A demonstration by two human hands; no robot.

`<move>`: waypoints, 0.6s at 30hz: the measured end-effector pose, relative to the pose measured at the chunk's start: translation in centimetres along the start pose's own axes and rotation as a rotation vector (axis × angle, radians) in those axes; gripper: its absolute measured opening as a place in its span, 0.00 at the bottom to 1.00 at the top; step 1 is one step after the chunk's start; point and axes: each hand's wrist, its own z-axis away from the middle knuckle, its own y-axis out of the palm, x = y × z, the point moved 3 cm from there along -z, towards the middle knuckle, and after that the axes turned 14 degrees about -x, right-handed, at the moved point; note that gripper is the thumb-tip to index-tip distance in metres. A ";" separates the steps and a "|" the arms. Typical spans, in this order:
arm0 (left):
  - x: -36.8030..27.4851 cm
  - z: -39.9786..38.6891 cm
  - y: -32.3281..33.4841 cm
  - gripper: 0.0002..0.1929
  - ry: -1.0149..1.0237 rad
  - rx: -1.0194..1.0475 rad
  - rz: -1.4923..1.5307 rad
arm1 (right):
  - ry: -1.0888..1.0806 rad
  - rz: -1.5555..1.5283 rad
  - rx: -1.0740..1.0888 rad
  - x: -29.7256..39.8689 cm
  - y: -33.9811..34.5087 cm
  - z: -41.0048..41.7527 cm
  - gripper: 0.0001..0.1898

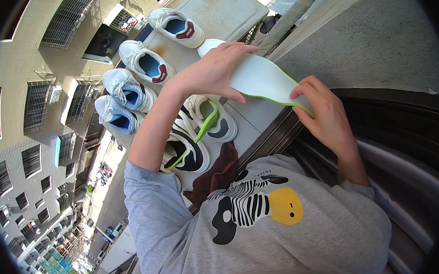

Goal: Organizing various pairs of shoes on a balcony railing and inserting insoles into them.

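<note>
A white insole with a bright green edge [265, 76] is raised in front of me, slanting across the view. My left hand [215, 70] spans its width, fingers over one edge and thumb at the other; the palm hides part of the insole. Between thumb and fingers, my right hand [320, 111] pinches the narrower end. Below my left hand is a beige, white and grey sneaker [224, 125], a green insole [209, 122] jutting from its opening. Beside that lies a black-and-white sneaker [192, 150] with a green edge showing inside, partly covered by my left forearm.
Two white sneakers with dark red heel tabs [187, 30] and two white-and-light-blue sneakers [126, 120] stand along the outer side of the ledge [242, 114]. A dark brown cloth [216, 171] lies near my shirt. A concrete wall [358, 47] rises on the right; a street drops away left.
</note>
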 end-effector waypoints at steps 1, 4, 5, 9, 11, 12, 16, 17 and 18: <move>-0.4 0.1 0.0 0.48 0.000 0.003 0.002 | 0.037 -0.047 0.011 -0.2 -0.1 0.2 0.14; -1.2 1.0 0.3 0.43 -0.186 0.057 0.087 | 0.042 -0.031 0.105 -0.6 0.0 0.8 0.16; -1.6 1.6 0.5 0.38 -0.188 0.071 0.056 | 0.046 -0.035 0.103 -0.8 0.2 0.9 0.16; -2.8 2.8 1.6 0.26 -0.171 0.108 0.043 | -0.094 -0.054 0.133 -0.6 2.1 1.0 0.21; -3.3 2.9 1.9 0.23 -0.176 0.096 0.056 | -0.112 -0.087 0.125 -0.7 3.5 0.9 0.23; -3.5 2.9 2.0 0.23 -0.142 0.069 0.075 | -0.038 -0.180 0.151 -1.0 4.4 0.9 0.23; -3.5 2.9 1.8 0.22 -0.155 0.041 0.121 | 0.110 -0.387 0.201 -2.1 5.9 0.3 0.22; -3.4 2.9 1.7 0.22 -0.155 0.042 0.122 | 0.111 -0.387 0.201 -2.2 6.1 0.2 0.22; -3.1 2.8 1.4 0.21 -0.154 0.025 0.123 | 0.112 -0.419 0.158 -2.3 6.1 0.0 0.20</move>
